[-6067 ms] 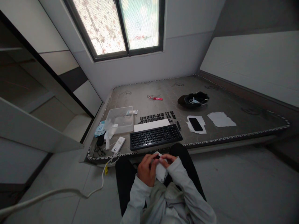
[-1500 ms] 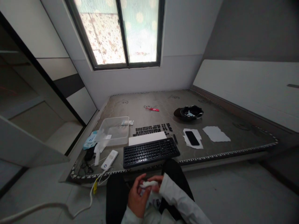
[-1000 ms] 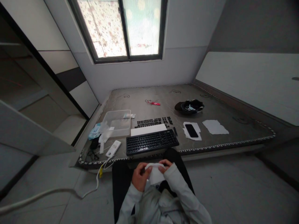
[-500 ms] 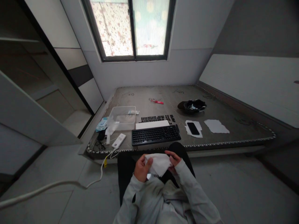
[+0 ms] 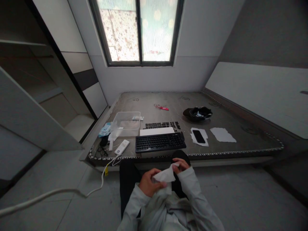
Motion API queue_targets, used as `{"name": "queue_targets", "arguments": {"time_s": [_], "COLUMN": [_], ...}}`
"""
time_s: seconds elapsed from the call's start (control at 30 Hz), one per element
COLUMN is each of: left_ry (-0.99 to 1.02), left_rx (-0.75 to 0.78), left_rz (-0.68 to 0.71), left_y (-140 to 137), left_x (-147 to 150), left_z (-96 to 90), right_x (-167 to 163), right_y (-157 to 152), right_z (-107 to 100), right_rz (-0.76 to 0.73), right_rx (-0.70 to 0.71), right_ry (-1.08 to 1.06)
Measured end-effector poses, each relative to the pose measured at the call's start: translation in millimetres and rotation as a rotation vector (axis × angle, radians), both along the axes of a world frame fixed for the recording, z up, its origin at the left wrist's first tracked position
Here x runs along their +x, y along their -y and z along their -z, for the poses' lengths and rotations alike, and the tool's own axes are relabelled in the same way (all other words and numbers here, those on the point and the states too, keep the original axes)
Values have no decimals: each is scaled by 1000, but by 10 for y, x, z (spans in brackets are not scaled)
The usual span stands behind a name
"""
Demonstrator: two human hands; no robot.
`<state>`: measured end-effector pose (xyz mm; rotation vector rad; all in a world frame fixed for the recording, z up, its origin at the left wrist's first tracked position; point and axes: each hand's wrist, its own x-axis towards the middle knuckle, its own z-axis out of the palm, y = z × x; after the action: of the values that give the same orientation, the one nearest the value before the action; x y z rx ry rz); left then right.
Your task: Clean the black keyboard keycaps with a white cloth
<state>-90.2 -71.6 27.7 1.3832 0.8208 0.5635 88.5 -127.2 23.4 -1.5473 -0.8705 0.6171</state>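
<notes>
A white tissue (image 5: 166, 175) is held above my lap between both hands. My left hand (image 5: 149, 183) grips its left side, with the thumb lying across the front. At its upper right corner, the fingers of my right hand (image 5: 181, 165) pinch the edge. Just beyond my knees lies a black keyboard (image 5: 160, 142) whose keycaps look to be off at least in part. Behind it are a white strip (image 5: 157, 131), perhaps paper or card, and rows of loose black keycaps (image 5: 162, 124).
On the mattress (image 5: 163, 99) are a clear plastic box (image 5: 126, 128), a white power strip (image 5: 122, 147) with its cable, a blue packet (image 5: 105, 129), a phone (image 5: 198, 136) on paper, another white sheet (image 5: 223, 134), a black cap (image 5: 198, 114) and a red item (image 5: 163, 108).
The tissue has been folded or bunched smaller and tilted. My left hand has turned and come slightly lower, while my right hand has shifted a little. The view has tipped slightly upward.
</notes>
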Motion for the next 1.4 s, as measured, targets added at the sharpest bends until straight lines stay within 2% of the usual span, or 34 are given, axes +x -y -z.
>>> {"name": "queue_targets", "arguments": {"time_s": [0.1,0.2,0.37,0.47,0.57,0.73,0.9,1.0,1.1,1.2,1.37,1.4], "left_ry": [-35,-37,-5,20,1,-83,-37,-71,-106,-117,-198,-200], "left_rx": [-2,-22,-53,-86,-49,8,139,127,51,-27,-185,-216], "left_rz": [43,36,-24,11,67,55,8,-7,-88,-211,-456,-464], "left_y": [-38,-89,-169,-208,-241,-298,-391,-478,-586,-698,-800,-804], "left_x": [-3,-5,2,12,19,42,181,298,377,392,327,310], "left_z": [94,189,220,186,178,194,138,158,227,312,525,575], "right_x": [-3,19,125,176,196,194,188,218,288,434,975,1125], "right_y": [-28,-65,-121,-143,-167,-242,-337,-420,-533,-655,-857,-907], "right_z": [0,2,-3,36,104,127,174,268,347,438,680,720], "right_rz": [40,60,16,-42,-99,-57,-297,-331,-330,-227,-49,-26], "right_rx": [-27,-54,-111,-127,-163,-151,-153,-167,-177,-181,-234,-253], "right_ry": [-270,-412,-442,-464,-513,-504,-520,-497,-456,-363,-186,-163]}}
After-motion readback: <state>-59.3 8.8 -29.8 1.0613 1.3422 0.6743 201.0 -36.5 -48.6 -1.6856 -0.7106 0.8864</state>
